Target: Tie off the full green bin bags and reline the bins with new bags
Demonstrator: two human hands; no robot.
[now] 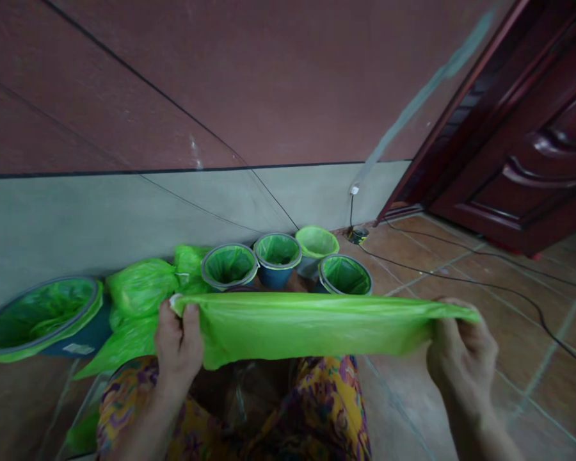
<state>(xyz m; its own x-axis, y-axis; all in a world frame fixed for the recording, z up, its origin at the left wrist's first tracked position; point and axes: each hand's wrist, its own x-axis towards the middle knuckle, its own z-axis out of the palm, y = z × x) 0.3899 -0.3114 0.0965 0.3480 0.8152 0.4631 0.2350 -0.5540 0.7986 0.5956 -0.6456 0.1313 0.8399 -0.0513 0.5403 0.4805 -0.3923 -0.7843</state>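
I hold a bright green plastic bag [312, 326] stretched flat and wide in front of me. My left hand [178, 342] pinches its left end, thumb on top. My right hand [461, 352] grips its right end with the fingers curled round it. The bag hangs above my lap, which is covered by yellow and purple flowered cloth [317, 416]. Beyond it, on the floor by the wall, stand several small blue bins lined with green bags [229, 266], [277, 251], [344, 275].
A larger lined bin [38, 317] sits at the left, with loose green bags [141, 288] beside it. A black cable [484, 282] runs across the tiled floor from a wall plug. A dark red wooden door [523, 153] stands at the right.
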